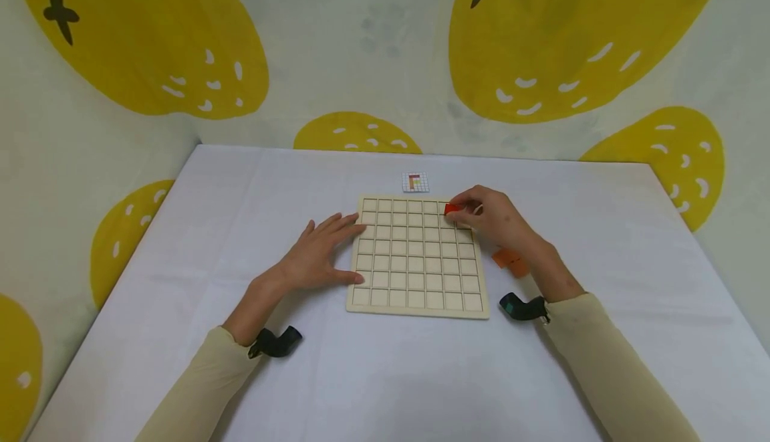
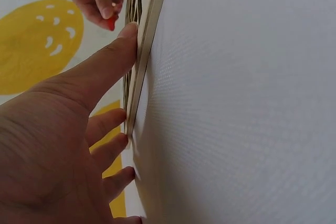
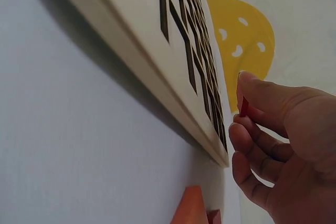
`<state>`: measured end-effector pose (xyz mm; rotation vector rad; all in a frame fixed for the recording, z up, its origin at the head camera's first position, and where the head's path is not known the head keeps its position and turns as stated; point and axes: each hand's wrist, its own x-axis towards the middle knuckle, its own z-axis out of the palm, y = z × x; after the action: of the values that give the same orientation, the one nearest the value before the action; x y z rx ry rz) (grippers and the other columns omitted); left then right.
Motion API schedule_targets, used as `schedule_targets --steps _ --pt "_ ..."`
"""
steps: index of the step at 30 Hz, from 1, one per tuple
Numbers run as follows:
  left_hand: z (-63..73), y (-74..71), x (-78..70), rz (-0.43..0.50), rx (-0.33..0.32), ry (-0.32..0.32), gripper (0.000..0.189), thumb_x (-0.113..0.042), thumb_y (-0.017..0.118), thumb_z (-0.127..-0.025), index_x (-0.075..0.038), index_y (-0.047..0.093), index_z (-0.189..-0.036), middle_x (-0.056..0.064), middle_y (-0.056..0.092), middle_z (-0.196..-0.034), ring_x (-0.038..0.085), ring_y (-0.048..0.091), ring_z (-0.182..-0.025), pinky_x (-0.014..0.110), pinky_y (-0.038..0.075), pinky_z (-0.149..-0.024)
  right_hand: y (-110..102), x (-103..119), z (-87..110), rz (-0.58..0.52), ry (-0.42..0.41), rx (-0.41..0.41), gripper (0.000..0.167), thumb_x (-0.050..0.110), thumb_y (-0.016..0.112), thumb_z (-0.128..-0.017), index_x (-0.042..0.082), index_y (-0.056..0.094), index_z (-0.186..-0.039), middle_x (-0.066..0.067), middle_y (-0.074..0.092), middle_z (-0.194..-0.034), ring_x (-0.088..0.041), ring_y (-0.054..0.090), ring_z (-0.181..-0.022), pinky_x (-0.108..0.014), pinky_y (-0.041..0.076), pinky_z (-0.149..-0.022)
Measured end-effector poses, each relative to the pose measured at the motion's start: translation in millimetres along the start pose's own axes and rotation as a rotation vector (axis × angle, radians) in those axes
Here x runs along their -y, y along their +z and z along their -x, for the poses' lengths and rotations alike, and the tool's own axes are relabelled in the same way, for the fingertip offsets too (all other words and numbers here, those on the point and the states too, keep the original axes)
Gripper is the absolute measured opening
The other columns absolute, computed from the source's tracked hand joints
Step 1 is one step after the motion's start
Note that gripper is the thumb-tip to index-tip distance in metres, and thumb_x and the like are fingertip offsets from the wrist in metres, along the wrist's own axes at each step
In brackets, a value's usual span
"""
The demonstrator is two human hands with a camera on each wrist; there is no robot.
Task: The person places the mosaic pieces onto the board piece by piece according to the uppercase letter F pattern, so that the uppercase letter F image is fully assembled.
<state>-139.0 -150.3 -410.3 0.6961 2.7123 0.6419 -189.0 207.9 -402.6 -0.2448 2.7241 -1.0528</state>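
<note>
A pale wooden grid board (image 1: 416,313) with rows of square cells lies flat in the head view. My right hand (image 1: 494,218) pinches a small red tile (image 1: 451,208) between thumb and fingertips, over the board's far right part. The right wrist view shows that red tile (image 3: 243,107) edge-on in the pinch. At the board's left edge rests my left hand (image 1: 314,255), fingers spread and nearly straight. Its thumb (image 2: 107,66) touches the board's rim in the left wrist view. Several orange pieces (image 1: 511,263) lie right of the board, partly hidden under the right forearm.
Just beyond the board's far edge lies a small printed card (image 1: 415,182) with a coloured grid pattern. A white cloth (image 1: 385,382) covers the table. Behind it hangs a fabric backdrop (image 1: 361,41) with yellow fruit shapes. Each wrist wears a black camera (image 1: 522,307).
</note>
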Motion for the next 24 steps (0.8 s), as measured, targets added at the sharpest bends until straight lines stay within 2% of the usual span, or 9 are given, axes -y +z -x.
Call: schedule_targets --steps 6,13,20,24 --pt "0.8 0.2 -2.1 0.005 -0.008 -0.004 0.097 -0.052 0.087 -0.080 -0.022 0.042 -0.161 0.004 0.030 -0.173 0.036 0.019 -0.163 0.075 0.008 -0.126 7.7 5.5 -3.1 -0.015 -0.038 0.042 0.036 0.032 0.079 -0.094 0.012 0.073 -0.123 -0.006 0.064 -0.114 -0.026 0.058 -0.104 -0.038 0.049 -0.092" --pt "0.9 1.0 -3.3 -0.005 -0.006 -0.003 0.097 -0.054 0.086 -0.080 -0.022 0.042 -0.160 0.005 0.029 -0.173 0.036 0.019 -0.163 0.075 0.008 -0.126 16.7 14.4 -5.8 -0.033 -0.102 0.053 0.028 0.031 0.080 -0.093 0.015 0.077 -0.116 -0.004 0.066 -0.112 -0.025 0.061 -0.103 -0.040 0.052 -0.094" --pt "2.4 0.7 -3.8 -0.009 -0.009 -0.004 0.096 -0.053 0.086 -0.081 -0.021 0.042 -0.160 0.006 0.030 -0.173 0.037 0.019 -0.163 0.075 0.008 -0.126 24.1 24.3 -10.9 -0.037 -0.157 0.056 0.029 0.026 0.081 -0.093 0.011 0.076 -0.117 -0.006 0.067 -0.108 -0.023 0.062 -0.099 -0.036 0.053 -0.088" --pt "2.2 1.5 -3.7 -0.009 -0.016 0.002 0.096 -0.052 0.086 -0.081 -0.021 0.042 -0.160 0.006 0.030 -0.173 0.037 0.019 -0.163 0.075 0.008 -0.126 28.6 30.0 -14.5 -0.051 -0.159 0.069 0.028 0.026 0.081 -0.092 0.010 0.077 -0.116 -0.007 0.068 -0.111 -0.024 0.063 -0.100 -0.035 0.054 -0.087"
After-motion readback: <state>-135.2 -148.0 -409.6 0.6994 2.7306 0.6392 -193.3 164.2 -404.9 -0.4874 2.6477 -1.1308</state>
